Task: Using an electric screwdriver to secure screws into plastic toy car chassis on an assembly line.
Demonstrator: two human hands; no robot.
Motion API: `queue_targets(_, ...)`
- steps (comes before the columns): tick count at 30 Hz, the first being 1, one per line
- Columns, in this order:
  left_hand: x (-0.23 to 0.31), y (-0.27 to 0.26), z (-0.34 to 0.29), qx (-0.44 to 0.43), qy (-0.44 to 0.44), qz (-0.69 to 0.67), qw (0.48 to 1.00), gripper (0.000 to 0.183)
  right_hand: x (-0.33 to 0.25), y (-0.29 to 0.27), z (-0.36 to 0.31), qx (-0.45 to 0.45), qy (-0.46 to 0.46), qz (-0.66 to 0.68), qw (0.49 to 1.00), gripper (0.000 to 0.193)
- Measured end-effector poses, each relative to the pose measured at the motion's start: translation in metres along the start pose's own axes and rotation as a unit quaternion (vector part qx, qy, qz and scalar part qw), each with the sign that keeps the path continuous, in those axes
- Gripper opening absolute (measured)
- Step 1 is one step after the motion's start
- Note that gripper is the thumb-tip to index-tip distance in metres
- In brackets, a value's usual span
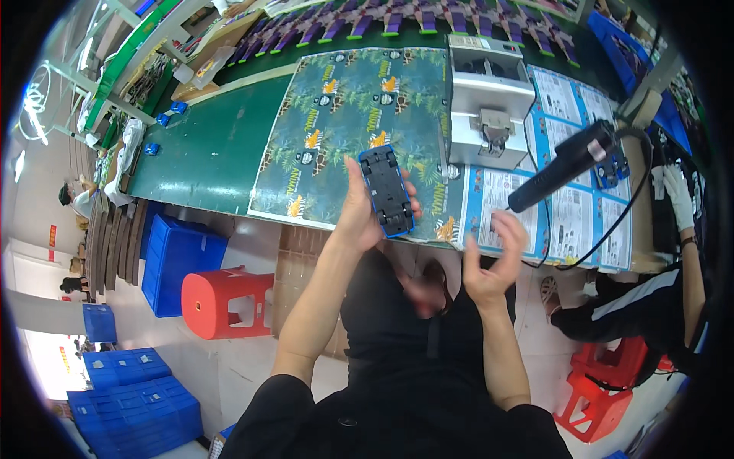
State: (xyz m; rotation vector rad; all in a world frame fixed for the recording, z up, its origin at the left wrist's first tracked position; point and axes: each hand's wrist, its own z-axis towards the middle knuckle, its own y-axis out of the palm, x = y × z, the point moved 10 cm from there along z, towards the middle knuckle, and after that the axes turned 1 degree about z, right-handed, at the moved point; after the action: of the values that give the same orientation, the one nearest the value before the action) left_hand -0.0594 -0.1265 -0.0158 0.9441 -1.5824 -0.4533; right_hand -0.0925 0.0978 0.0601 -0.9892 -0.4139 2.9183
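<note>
1. In left hand (359, 218), grips a blue-edged toy car with a black moulded underside (388, 191), car lengthwise between thumb and fingers, underside up, over a green jungle-print sheet (336, 118).
2. Raises left thumb along the car's left edge, curls fingertips around its right.
3. Spreads right hand (493, 268) loosely open, fingers blurred, just below a black cylindrical corded tool (562, 170); cannot tell whether touching.

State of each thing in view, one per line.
Left hand: closed around the toy car
Toy car: held, black underside showing
Right hand: open, blurred, near the screwdriver's tip
Black screwdriver: tilted, tip lower left, not gripped
Metal box: standing on the bench
Red stool: unoccupied
</note>
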Motion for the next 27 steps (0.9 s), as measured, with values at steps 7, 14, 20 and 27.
queue_targets(7,0.0,-0.002,-0.002,0.043,0.053,0.022,0.997,0.091,-0.025,0.081,0.035,-0.112,0.015,0.082,0.99,0.064)
queue_targets(14,0.002,0.001,-0.006,0.069,0.079,0.027,0.994,0.089,-0.017,0.101,0.03,-0.117,0.069,0.076,0.988,0.08)
queue_targets(20,0.006,-0.004,-0.006,0.046,0.076,-0.017,0.996,0.088,-0.012,0.099,0.032,-0.139,0.085,0.146,0.976,0.069)
queue_targets(27,0.005,-0.003,-0.004,0.006,0.072,-0.068,0.995,0.086,0.011,0.099,0.024,-0.139,0.188,0.213,0.949,0.033)
